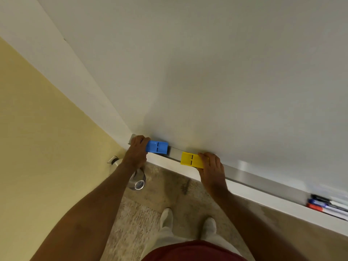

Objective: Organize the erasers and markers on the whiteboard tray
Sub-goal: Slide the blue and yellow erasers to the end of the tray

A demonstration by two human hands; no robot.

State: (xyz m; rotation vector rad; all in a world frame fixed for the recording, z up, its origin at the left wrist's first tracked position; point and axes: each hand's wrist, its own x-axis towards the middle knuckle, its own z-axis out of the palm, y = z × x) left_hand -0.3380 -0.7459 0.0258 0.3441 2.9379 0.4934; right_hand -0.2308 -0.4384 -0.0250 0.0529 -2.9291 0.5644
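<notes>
Two erasers (156,147) left on tray (263,182), markers (327,205) right.

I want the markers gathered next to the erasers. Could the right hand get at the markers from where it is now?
Probably yes, once freed. The right hand now holds the yellow eraser, and the markers lie far along the tray on that same side. The bare tray between looks unobstructed, though a sidestep may be needed.

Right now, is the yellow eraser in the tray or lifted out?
In the tray. The yellow eraser lies flat in the tray channel against the whiteboard, with the right hand gripping its right end.
</notes>
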